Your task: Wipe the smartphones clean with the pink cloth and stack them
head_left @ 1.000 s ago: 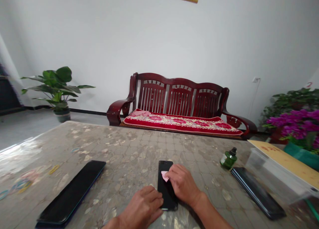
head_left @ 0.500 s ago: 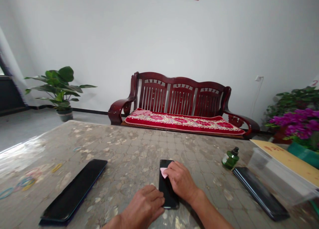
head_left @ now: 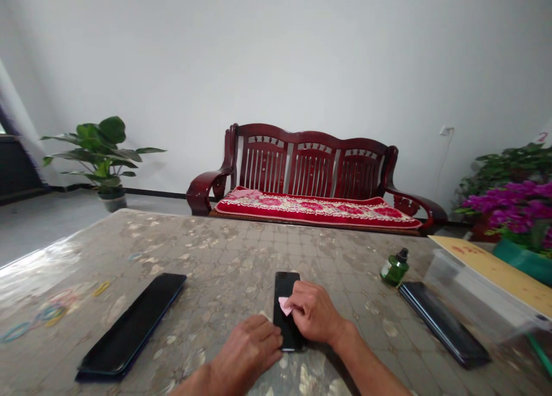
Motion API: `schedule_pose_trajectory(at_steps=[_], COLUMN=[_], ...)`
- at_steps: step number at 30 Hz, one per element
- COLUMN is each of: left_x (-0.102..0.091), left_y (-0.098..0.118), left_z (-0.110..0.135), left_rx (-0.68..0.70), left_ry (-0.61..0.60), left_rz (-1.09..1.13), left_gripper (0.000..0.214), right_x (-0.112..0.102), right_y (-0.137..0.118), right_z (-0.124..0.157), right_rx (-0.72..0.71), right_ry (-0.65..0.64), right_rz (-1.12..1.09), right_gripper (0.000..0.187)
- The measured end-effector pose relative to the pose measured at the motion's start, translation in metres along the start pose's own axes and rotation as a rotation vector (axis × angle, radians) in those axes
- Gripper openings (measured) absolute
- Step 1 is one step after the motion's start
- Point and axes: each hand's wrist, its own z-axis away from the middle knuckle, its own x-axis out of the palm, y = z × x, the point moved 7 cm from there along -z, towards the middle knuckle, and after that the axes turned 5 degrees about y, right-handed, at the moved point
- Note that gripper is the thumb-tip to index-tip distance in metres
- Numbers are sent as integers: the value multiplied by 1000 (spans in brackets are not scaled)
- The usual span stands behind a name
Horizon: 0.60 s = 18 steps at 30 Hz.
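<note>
A black phone (head_left: 286,287) lies lengthwise on the patterned table (head_left: 224,258) in front of me. My right hand (head_left: 316,318) is closed on a small pink cloth (head_left: 284,306) and presses it on the phone's screen. My left hand (head_left: 248,353) rests with curled fingers against the phone's near left edge, holding it down.
A larger black tablet (head_left: 131,327) lies at the left, another black phone (head_left: 444,330) at the right. A small green bottle (head_left: 394,269) stands behind it, beside a clear plastic box (head_left: 478,301). Coloured rubber bands (head_left: 47,315) lie at the far left. A red wooden bench (head_left: 310,183) stands beyond the table.
My right hand has slid the pink cloth slightly down the screen toward me. My left hand stays at the phone's near edge. The view has shifted a little.
</note>
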Motion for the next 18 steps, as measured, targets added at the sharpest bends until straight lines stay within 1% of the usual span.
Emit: schedule_pose_trajectory(at_steps=[2,4,6,8,10,12,14,16,17,18], left_x=[-2,-4,-6,-7,-7,-5,-4,-2,-1,1], left_y=[-2,-4,-8,-14,-22,-30,-39,-50,-54,-56], left_z=[-1,-2,-3,-4,-5,-7,-12,-21,-27,-33], left_rx=[-11,-12,-37,-107,-193,-252,-290,-290,-260,-198], left_ry=[-7,-25,-53,-81,-122,-177,-234,-291,-314,-350], left_rz=[23,67,128,192,248,260,211,131,100,65], left_gripper=[28,29,29,27,22,21,23,29,35,44], right_x=[-3,-7,-12,-16,-14,-11,-9,-8,-8,-8], right_y=[1,9,25,45,65,79,83,84,84,85], right_z=[3,5,8,13,19,25,27,26,26,26], right_rx=[52,164,313,483,668,814,875,880,881,884], right_ry=[26,92,199,327,436,517,563,583,589,599], right_rz=[-146,-292,-429,-568,-702,-797,-846,-863,-867,-871], right_gripper=[19,17,18,18,18,20,21,21,21,22])
